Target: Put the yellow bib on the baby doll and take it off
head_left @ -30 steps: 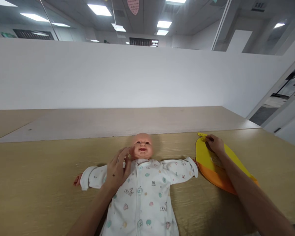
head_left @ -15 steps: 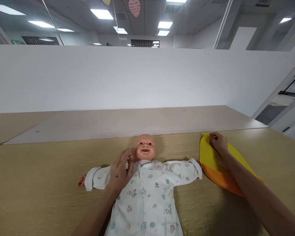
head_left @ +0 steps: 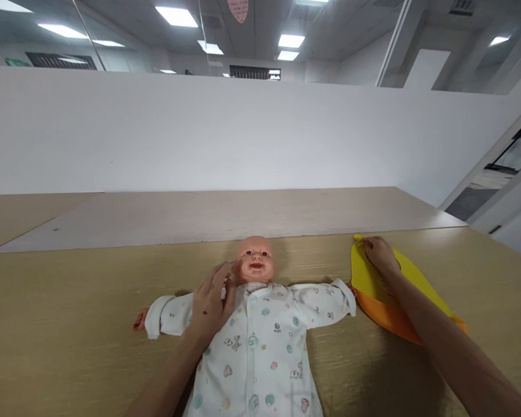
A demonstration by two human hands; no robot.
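A baby doll (head_left: 254, 259) lies on its back on the table, arms spread, in a white printed shirt (head_left: 271, 341) with snap buttons down the front. My left hand (head_left: 212, 298) rests on the doll's shoulder beside its neck, fingers stretched out and fingertips close to its cheek. To the right, a yellow bib (head_left: 410, 272) with an orange pocket (head_left: 386, 315) lies by the doll's outstretched hand. At the neck end of this bib, my right hand (head_left: 381, 255) has its fingers closed on the strap; my forearm covers part of the bib.
The wooden table (head_left: 69, 359) runs back to a paler board (head_left: 226, 214) along a white wall (head_left: 243, 133). Glass panes sit above the wall. A door frame (head_left: 486, 156) stands at the far right.
My right hand has shifted slightly left on the bib's neck end. The left hand stays at the doll's shoulder. The camera view has tilted down a little.
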